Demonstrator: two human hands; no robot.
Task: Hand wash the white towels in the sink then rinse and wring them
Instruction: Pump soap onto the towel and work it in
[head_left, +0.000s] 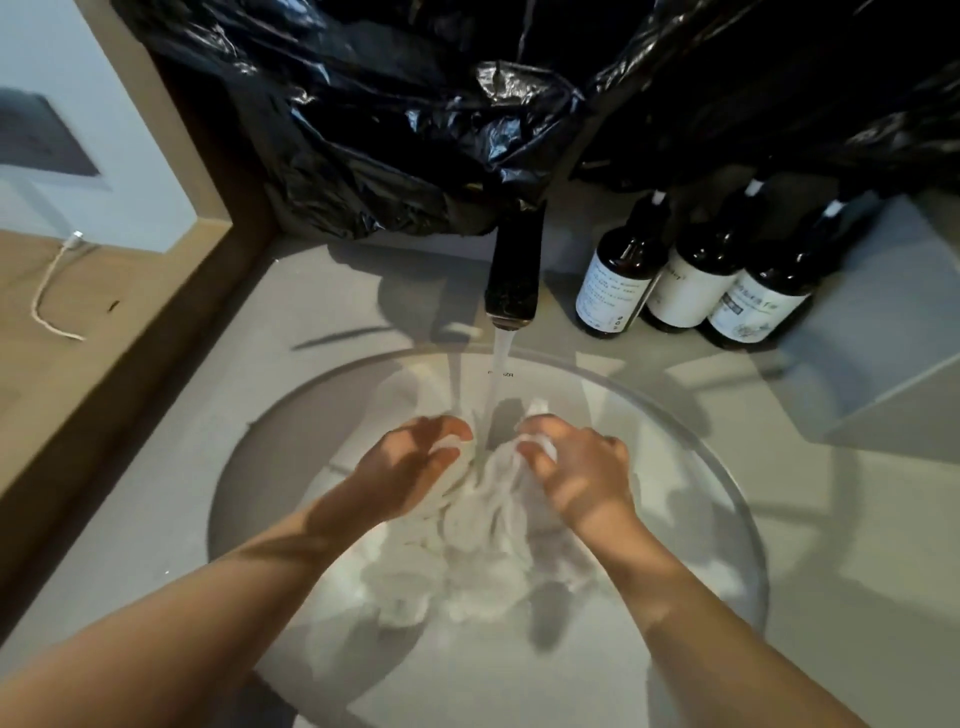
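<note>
A wet white towel hangs bunched between my hands over the round glass sink bowl. My left hand grips its left part and my right hand grips its right part, the fingers of both closed on the cloth. Water runs from the dark tap and lands on the towel between my hands. More white cloth lies crumpled in the bottom of the bowl beneath my wrists.
Three dark bottles with white labels stand on the grey counter at the back right. Black plastic sheeting covers the wall behind the tap. A wooden ledge with a white cable lies to the left.
</note>
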